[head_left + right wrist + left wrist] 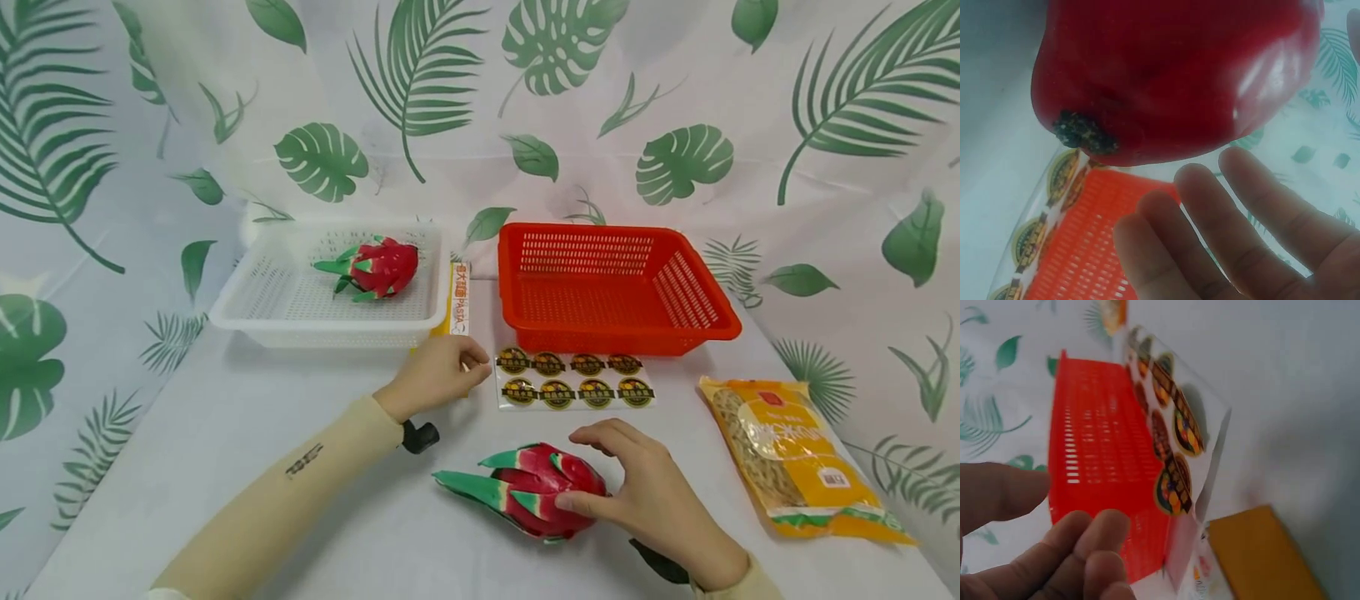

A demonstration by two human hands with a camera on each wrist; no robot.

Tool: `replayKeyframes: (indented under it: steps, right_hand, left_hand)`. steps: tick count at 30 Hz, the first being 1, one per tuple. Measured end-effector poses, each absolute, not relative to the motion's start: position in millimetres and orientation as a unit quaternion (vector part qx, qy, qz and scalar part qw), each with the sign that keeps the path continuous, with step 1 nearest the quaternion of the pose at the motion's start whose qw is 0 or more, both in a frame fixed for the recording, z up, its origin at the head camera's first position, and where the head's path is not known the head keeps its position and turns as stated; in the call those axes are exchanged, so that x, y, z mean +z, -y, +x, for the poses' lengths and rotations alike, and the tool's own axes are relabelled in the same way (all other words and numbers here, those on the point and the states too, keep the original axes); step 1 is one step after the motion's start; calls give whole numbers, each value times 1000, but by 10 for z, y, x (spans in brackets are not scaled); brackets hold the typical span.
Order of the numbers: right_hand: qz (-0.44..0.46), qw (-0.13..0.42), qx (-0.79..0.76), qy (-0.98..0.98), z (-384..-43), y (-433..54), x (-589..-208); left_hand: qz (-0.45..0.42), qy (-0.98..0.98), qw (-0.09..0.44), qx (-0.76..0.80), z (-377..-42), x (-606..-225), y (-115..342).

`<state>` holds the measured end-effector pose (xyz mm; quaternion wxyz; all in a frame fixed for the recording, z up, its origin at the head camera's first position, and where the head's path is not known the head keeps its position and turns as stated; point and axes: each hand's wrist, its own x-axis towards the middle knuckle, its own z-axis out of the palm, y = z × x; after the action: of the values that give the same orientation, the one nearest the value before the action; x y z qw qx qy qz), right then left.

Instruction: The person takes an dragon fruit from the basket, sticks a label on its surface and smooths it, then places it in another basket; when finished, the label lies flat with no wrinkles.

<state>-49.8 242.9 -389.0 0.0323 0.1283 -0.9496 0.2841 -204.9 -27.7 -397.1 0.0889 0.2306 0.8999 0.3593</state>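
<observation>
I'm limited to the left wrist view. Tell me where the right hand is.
Observer: The right hand is at a dragon fruit on the table.
Operator: Give me that fruit's orientation.
Observer: Its green tips point left, away from that hand.
Operator: Report any others like it.
Observer: A second dragon fruit lies in the white basket, left of the red basket.

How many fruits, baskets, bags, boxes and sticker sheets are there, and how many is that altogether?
Dragon fruits: 2
Baskets: 2
Bag: 1
Pasta box: 1
Sticker sheet: 1
Total: 7
</observation>
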Motion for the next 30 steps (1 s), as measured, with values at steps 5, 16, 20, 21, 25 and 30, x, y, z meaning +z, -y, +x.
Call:
replayKeyframes:
  steps: [5, 16, 20, 21, 25, 30]
  right_hand:
    - [126, 32, 285, 950, -508, -2437, -3891]
    - [143, 38, 293, 945, -670, -2515, -3920]
    - [134, 38, 301, 943, -738, -2522, -3921]
    - [131, 36, 302, 943, -754, -2519, -3921]
    - [121, 33, 301, 945, -806, -2513, -3928]
    - [116, 34, 296, 947, -840, -2521, -3937]
  left_hand:
    - [253, -932, 88, 244, -2286, -3946, 55]
    - [241, -951, 140, 136, -2601, -3942, -247]
    - [246, -949, 144, 135, -2563, -3932, -319]
    - [246, -949, 145, 136, -2553, -3934, -331]
    - [242, -950, 146, 129, -2540, -3965, -366]
    - [244, -954, 144, 98, -2539, -3982, -426]
